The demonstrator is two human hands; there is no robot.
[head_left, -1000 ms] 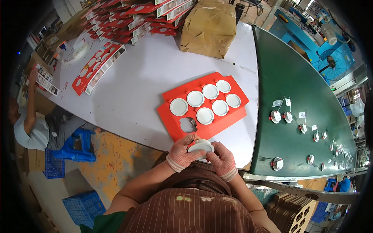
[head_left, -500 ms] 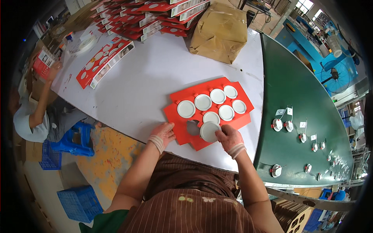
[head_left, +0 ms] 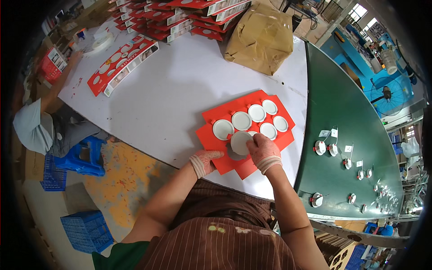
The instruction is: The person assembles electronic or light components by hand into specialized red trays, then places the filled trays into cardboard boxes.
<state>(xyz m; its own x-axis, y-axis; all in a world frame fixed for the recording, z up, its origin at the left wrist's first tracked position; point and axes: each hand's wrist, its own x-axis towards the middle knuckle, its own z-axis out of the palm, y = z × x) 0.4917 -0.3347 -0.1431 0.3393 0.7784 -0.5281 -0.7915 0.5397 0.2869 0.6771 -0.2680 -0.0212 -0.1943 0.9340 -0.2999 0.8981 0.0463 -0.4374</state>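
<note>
A red cardboard sheet with round holes lies on the white table in front of me. Several white round lamp discs sit in its holes, with small red tabs beside them. My right hand pinches the edge of one white round lamp disc, tilted above a hole at the sheet's near side. Part of another disc is hidden behind that hand. At the sheet's near left edge, my left hand grips the cardboard, its fingers partly hidden.
A green conveyor belt on the right carries several small white lamps with wires. Beyond the sheet stand a brown wrapped parcel and a stack of red packages. A red printed package lies far left, near another person.
My right hand has shifted the held disc up toward the hole. My left hand has moved right along the sheet's edge. The view has shifted slightly.
</note>
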